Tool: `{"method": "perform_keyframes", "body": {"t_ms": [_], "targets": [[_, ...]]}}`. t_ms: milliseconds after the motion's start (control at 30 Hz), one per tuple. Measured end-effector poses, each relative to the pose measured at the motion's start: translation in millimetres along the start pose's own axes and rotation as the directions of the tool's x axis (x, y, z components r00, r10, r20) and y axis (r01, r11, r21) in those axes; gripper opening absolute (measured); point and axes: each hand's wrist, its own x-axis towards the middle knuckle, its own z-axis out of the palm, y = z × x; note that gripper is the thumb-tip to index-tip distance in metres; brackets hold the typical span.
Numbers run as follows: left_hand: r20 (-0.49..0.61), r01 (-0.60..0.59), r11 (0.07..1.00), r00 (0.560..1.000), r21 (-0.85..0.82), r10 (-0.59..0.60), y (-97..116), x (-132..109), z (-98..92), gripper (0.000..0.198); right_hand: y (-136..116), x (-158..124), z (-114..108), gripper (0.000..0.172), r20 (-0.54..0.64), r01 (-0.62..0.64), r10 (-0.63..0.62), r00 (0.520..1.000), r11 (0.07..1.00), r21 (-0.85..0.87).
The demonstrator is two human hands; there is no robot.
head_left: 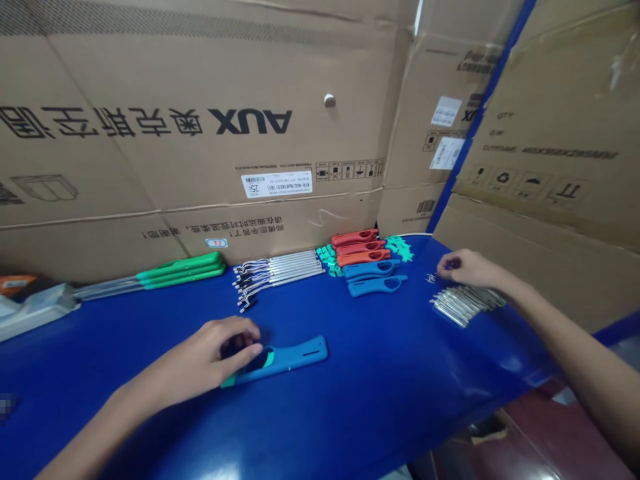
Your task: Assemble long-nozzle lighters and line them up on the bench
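On the blue table lies a blue lighter handle [300, 355] with green parts at its left end. My left hand [235, 347] rests over that end, fingers curled and thumb on the handle beside its loop. Over at the right, my right hand [465, 269] has its fingertips pinched together, next to small clear pieces [431, 278]; what it holds, if anything, is too small to make out. Just below it is a pile of thin silvery tubes [463, 304].
Along the cardboard wall [200, 167] lie green lighters [183, 270], metal rods with wires [285, 269], red handles [355, 237], blue handles [375, 285] and small green pieces [400, 248]. A white box [40, 310] stands at the far left.
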Motion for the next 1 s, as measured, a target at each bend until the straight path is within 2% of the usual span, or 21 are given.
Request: {"method": "perform_keyframes", "body": {"t_ms": [167,300,367,433,533,600,700,733,833,933,1000], "targets": [[-0.008,0.006,1.000,1.000,-0.012,-0.006,-12.8,-8.6,-1.6,0.029,2.3,6.0,13.8,0.012,0.035,-0.005,0.005,0.999,1.000,0.006],[0.093,0.030,0.998,0.995,-0.048,-0.026,-19.2,-19.0,-5.5,0.042,-8.7,5.1,1.8,0.012,-0.029,-0.029,0.028,0.999,0.999,-0.028],[0.129,0.037,0.998,0.991,-0.042,-0.032,-16.5,-20.2,-3.3,0.037,-27.0,-4.4,-8.1,0.014,-0.021,0.033,-0.033,0.999,0.999,-0.004],[0.126,0.038,0.999,0.991,-0.039,-0.032,-9.8,-18.4,1.9,0.025,-57.1,-20.9,-13.2,0.020,0.048,0.190,-0.195,0.980,0.976,0.103],[0.083,-0.045,0.998,0.995,-0.050,0.049,2.2,-13.6,12.5,0.023,-116.9,-51.1,-1.6,0.022,0.104,0.407,-0.437,0.893,0.885,0.226],[0.025,-0.122,0.992,0.992,-0.026,0.122,8.1,-11.2,19.6,0.025,-156.9,-67.6,18.5,0.017,0.097,0.567,-0.600,0.794,0.789,0.235],[-0.075,-0.230,0.969,0.969,0.089,0.237,12.5,-10.1,27.7,0.032,-202.2,-79.0,54.0,0.029,0.205,0.733,-0.738,0.643,0.670,0.114],[-0.099,-0.262,0.956,0.956,0.133,0.275,13.6,-10.2,29.5,0.035,-212.0,-79.5,63.6,0.028,0.231,0.773,-0.763,0.604,0.631,0.066],[-0.092,-0.281,0.925,0.945,0.256,0.313,19.5,-12.3,32.2,0.036,-225.2,-78.1,78.2,0.015,0.291,0.838,-0.794,0.533,0.544,-0.051],[-0.023,-0.197,0.915,0.975,0.352,0.219,34.2,-17.3,33.6,0.027,-220.5,-85.1,71.0,0.017,0.333,0.843,-0.781,0.528,0.530,-0.095],[0.033,-0.212,0.905,0.976,0.370,0.215,49.5,-22.6,34.8,0.020,-211.4,-98.2,59.2,0.018,0.345,0.848,-0.782,0.519,0.521,-0.094]]}}
